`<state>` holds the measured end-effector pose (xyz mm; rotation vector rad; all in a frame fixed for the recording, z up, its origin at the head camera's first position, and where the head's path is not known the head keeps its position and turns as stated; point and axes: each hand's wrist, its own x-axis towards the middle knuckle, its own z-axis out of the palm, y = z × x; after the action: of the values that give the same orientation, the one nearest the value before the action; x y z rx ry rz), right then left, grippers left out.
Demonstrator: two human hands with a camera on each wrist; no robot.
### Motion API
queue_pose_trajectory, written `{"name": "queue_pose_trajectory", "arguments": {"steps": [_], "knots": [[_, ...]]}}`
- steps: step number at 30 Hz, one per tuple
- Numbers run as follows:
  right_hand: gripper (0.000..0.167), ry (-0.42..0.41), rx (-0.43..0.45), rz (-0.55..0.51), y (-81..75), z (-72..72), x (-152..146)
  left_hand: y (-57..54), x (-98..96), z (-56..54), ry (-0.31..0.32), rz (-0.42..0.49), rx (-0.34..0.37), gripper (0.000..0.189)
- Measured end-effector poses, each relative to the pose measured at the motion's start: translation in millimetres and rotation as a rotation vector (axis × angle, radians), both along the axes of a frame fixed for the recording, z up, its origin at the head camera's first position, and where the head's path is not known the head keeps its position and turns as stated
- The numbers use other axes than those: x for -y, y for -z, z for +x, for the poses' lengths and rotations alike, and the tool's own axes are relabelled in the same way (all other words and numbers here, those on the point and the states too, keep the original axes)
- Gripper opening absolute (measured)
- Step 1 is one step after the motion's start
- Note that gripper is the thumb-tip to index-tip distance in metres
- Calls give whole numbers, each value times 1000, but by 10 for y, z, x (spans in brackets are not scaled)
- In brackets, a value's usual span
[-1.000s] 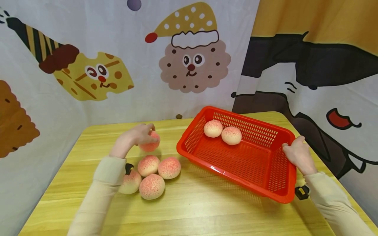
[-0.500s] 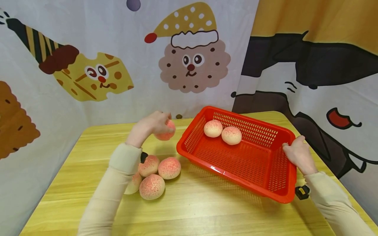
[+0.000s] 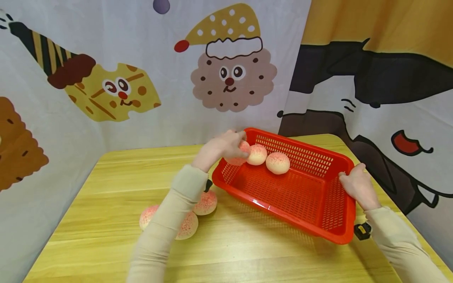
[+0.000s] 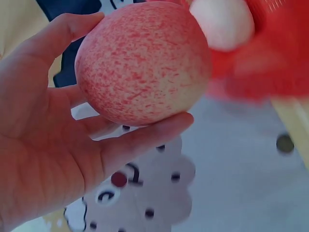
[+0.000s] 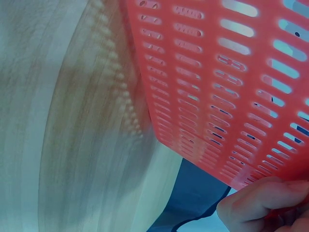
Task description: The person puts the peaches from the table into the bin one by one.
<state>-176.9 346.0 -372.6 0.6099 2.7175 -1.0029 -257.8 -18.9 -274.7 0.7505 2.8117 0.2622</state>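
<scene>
"How is the left arm set?"

"The left forearm (image 3: 161, 236) slants forward across the worktop (image 3: 88, 220), bringing the left hand (image 3: 223, 145) over the left end of the red basket (image 3: 301, 188). The right hand (image 3: 359, 186) grips the basket's right rim."

"And the left fingers (image 4: 145, 139)?"

"Curled round the held peach (image 4: 142, 63). The thumb (image 4: 72, 26) touches one side and the fingers support the other, with the speckled face bare between them."

"So where is that peach?"

"Over the basket's left end, just beside the two peaches lying inside, the nearer being the pale-sided peach (image 3: 256, 155). I can't tell whether it touches that one, or sits below the rim."

"What's hard to make out?"

"The forearm partly covers the loose peaches (image 3: 206, 203) on the worktop; three show. The left wrist view blurs the basket and crops its far part. In the right wrist view the right hand is cut off at the corner, most of its fingers unseen."
</scene>
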Motion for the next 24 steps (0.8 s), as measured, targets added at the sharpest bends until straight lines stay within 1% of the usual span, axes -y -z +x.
{"name": "queue_pose_trajectory", "arguments": {"steps": [2,7,13,19,24], "knots": [[69,2,0,1,5,-1,0,38,-137,-12,37,0,-10,48],[71,7,4,-12,10,0,-4,129,-450,-28,100,30,-19,49],[75,0,2,-5,3,-5,-7,223,-771,-9,175,32,-50,48],[78,-9,-5,7,6,-9,-4,285,-1052,41,222,27,-29,51],[78,-8,-6,3,18,-15,-2,329,-1264,68,247,-7,-18,54]]}}
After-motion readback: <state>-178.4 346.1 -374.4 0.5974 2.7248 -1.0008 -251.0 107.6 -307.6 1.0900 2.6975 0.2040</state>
